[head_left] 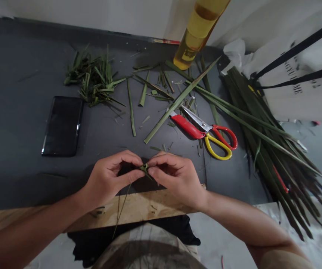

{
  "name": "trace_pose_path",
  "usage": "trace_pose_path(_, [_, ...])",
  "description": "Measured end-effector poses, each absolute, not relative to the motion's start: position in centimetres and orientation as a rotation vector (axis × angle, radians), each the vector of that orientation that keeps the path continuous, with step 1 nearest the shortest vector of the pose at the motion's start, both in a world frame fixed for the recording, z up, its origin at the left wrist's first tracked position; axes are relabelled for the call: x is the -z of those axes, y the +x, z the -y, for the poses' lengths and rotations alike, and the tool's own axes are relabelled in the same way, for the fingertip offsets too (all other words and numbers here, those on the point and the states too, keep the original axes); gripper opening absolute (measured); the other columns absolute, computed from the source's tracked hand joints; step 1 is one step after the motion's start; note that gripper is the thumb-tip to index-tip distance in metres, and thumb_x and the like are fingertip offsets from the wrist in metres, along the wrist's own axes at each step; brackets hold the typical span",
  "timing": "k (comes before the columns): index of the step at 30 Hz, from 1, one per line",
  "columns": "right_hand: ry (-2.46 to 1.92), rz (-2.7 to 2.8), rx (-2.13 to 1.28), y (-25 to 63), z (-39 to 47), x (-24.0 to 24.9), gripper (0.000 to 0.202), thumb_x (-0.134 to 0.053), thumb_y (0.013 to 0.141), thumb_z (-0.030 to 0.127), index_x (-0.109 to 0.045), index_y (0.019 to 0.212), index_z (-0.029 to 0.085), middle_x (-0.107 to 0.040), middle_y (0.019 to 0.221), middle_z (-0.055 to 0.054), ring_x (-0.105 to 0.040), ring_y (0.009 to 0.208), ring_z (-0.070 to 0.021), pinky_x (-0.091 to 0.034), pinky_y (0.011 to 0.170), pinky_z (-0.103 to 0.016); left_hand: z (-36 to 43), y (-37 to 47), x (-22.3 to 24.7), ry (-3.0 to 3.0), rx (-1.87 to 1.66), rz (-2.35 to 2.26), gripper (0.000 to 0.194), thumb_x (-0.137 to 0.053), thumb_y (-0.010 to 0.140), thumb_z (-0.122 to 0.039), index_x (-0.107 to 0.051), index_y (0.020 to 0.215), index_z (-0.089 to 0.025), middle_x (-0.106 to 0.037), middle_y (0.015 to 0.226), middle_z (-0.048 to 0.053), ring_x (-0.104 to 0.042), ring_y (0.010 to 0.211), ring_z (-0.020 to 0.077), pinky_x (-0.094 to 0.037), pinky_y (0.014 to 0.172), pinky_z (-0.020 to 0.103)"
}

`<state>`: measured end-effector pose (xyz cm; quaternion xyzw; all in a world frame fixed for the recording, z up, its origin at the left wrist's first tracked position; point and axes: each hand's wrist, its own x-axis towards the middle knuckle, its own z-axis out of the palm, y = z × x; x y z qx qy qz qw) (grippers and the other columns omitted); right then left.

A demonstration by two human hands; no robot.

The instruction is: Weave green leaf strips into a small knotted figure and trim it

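Between the fingertips of both hands is a small folded piece of green leaf (144, 168), held over the table's front edge. My left hand (113, 170) pinches its left side, thumb below and fingers above. From the right, my right hand (176, 173) pinches the other side the same way. A thin leaf strand (123, 209) hangs down below my left hand. Most of the folded piece is hidden by the fingers. Beyond my right hand lie scissors (206, 129) with one red and one yellow handle, beside a red-handled cutter (187, 126).
A pile of cut leaf pieces (96, 78) and a dark phone-like slab (62, 126) lie to the left. A yellow bottle (197, 33) stands at the back. Long leaves (262, 149) overhang the right edge beside a white bag (298, 71). Leaf strips (182, 101) lie across the middle.
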<state>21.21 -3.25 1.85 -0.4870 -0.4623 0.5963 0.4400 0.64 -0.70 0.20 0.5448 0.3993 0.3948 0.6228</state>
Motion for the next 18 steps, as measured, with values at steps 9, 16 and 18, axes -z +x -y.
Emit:
trace_pose_path(9, [-1.215,1.225,-1.466,21.31,3.32,-2.22,0.006,-0.074,0.089,0.021,-0.079,0.087,0.019,-0.071,0.079,-0.001,-0.058,0.06,-0.0093,-0.047,0.053,-0.024,0.73,0.68,-0.44,1.247,-0.898,-0.887,0.018,-0.085,0.082,-0.008,-0.082,0.091,-0.023,-0.079,0.089,0.002,-0.074,0.085,0.0125,-0.057,0.076,0.017])
trace_pose_path(16, [-1.142,1.461,-1.072,21.16,3.47,-1.91,0.015,-0.071,0.09,0.009,-0.08,0.091,0.021,-0.08,0.085,-0.003,-0.072,0.072,-0.0121,-0.057,0.062,-0.023,0.77,0.69,-0.27,1.214,-0.9,-0.9,0.018,-0.086,0.081,-0.008,-0.083,0.091,-0.023,-0.081,0.089,0.001,-0.075,0.085,0.0125,-0.058,0.077,0.017])
trace_pose_path(18, [-1.152,1.475,-1.041,21.16,3.43,-1.92,0.016,-0.071,0.09,0.008,-0.08,0.092,0.021,-0.08,0.085,-0.003,-0.073,0.073,-0.012,-0.058,0.065,-0.023,0.77,0.76,-0.13,1.191,-0.892,-0.91,0.018,-0.087,0.081,-0.01,-0.083,0.091,-0.023,-0.081,0.089,0.001,-0.075,0.085,0.0124,-0.058,0.078,0.017])
